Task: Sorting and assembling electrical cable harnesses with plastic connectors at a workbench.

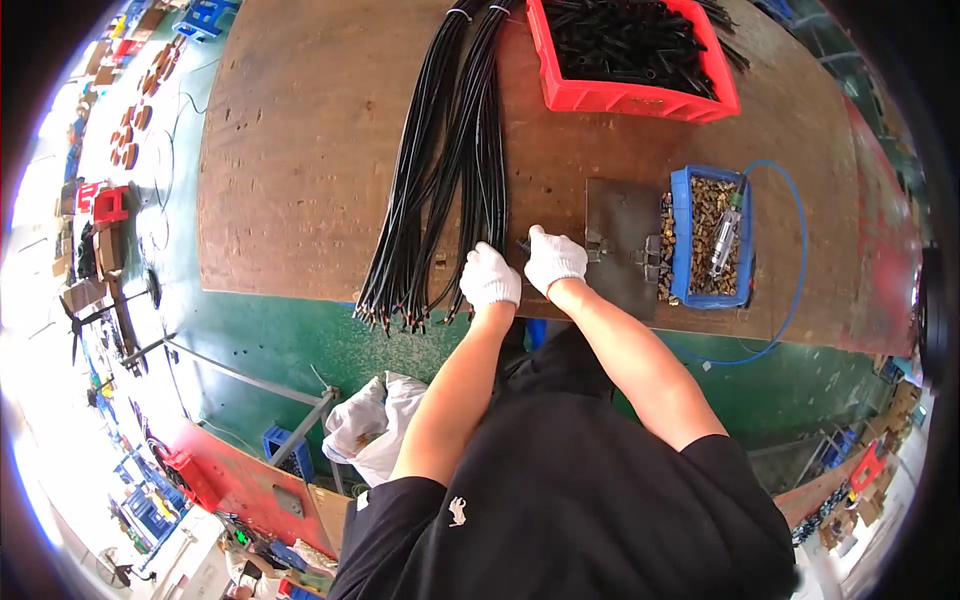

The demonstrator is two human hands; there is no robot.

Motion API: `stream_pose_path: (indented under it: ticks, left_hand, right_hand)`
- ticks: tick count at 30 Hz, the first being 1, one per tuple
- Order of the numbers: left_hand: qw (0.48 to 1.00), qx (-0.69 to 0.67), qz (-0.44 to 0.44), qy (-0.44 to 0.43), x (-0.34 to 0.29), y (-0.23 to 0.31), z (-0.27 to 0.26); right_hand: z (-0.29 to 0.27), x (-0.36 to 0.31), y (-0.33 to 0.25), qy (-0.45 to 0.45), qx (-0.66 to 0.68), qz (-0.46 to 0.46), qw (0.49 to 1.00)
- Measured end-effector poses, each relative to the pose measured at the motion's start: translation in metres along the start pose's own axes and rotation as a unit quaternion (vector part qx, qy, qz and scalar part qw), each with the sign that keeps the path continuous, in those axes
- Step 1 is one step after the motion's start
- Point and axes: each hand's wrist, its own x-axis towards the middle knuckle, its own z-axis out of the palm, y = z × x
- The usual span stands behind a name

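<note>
Black cables [420, 140], gathered by two white ties [460, 15], sweep from the top centre of the frame to the table's front edge, where their coppery ends fan out, as two white-gloved hands work beside them at the centre. The left hand [490, 277] is curled against the lower right of the strands; the right hand [554, 258] is just beside it, a dark sliver [523, 245] at its fingertips. Whether either is clamped on anything cannot be told. A single cable looks light, springy and smooth, the full mass likely heavy and floppy; a hold just behind the bare ends would probably spare the fine tips. One red bin [640, 102] of black tubes [640, 50] sits upper right; below it are one blue tray [682, 235] of brass-coloured fittings [708, 205], one silvery tool [726, 243] and one metal plate [625, 220]. Cables, tubes and fittings defy counting.
</note>
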Motion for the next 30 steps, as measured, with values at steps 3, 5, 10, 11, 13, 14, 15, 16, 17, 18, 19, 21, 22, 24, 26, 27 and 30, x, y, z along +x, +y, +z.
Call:
stream_pose_path:
  ticks: [3, 5, 10, 11, 13, 14, 15, 16, 17, 18, 19, 21, 22, 24, 26, 27, 30]
  left_hand:
    - [0.989, -0.052, -0.080, -0.113, 0.013, 0.010, -0.012]
    - [0.987, -0.087, -0.042, -0.130, 0.020, 0.000, -0.020]
    - [0.755, -0.537, -0.072, -0.368, 0.031, -0.047, -0.055]
    - [0.736, -0.564, -0.079, -0.367, 0.028, -0.051, -0.058]
    - [0.701, -0.578, -0.086, -0.409, 0.033, -0.058, -0.067]
    - [0.696, -0.570, -0.094, -0.426, 0.034, -0.058, -0.070]
    - [0.694, -0.572, -0.092, -0.426, 0.034, -0.058, -0.070]
    - [0.687, -0.572, -0.099, -0.436, 0.036, -0.057, -0.069]
    - [0.681, -0.571, -0.106, -0.447, 0.037, -0.056, -0.067]
    - [0.679, -0.571, -0.103, -0.451, 0.035, -0.049, -0.072]
    - [0.702, -0.544, -0.119, -0.445, 0.031, -0.040, -0.082]
    - [0.724, -0.514, -0.133, -0.440, 0.030, -0.034, -0.084]
    - [0.724, -0.510, -0.128, -0.447, 0.034, -0.036, -0.079]
    - [0.724, -0.503, -0.121, -0.456, 0.038, -0.043, -0.065]
    - [0.673, -0.557, -0.103, -0.475, 0.041, -0.049, -0.052]
    - [0.673, -0.552, -0.099, -0.482, 0.038, -0.042, -0.057]
    - [0.702, -0.516, -0.125, -0.475, 0.032, -0.031, -0.071]
  right_hand:
    - [-0.007, 0.003, 0.004, -0.034, 0.011, 0.038, 0.999]
    - [-0.014, 0.005, 0.010, -0.031, 0.031, 0.039, 0.998]
    - [-0.033, -0.031, 0.037, 0.009, 0.202, -0.037, 0.979]
    - [-0.033, -0.042, 0.046, -0.017, 0.258, -0.034, 0.965]
    - [-0.028, -0.061, 0.058, -0.067, 0.370, -0.022, 0.926]
    - [-0.018, -0.071, 0.067, -0.060, 0.359, -0.033, 0.931]
    - [-0.008, -0.082, 0.072, -0.070, 0.397, -0.037, 0.914]
    - [0.000, -0.092, 0.076, -0.080, 0.435, -0.041, 0.896]
    - [0.008, -0.100, 0.080, -0.094, 0.449, -0.040, 0.888]
    - [0.015, -0.108, 0.085, -0.107, 0.465, -0.036, 0.878]
    - [0.022, -0.116, 0.086, -0.114, 0.503, -0.037, 0.856]
    - [0.028, -0.130, 0.091, -0.124, 0.508, -0.026, 0.852]
    - [0.028, -0.135, 0.091, -0.122, 0.502, -0.026, 0.856]
    - [0.023, -0.144, 0.088, -0.114, 0.483, -0.025, 0.868]
    - [0.025, -0.149, 0.088, -0.105, 0.465, -0.022, 0.879]
    - [0.030, -0.151, 0.092, -0.106, 0.462, -0.016, 0.881]
    - [0.031, -0.156, 0.093, -0.107, 0.457, -0.014, 0.883]
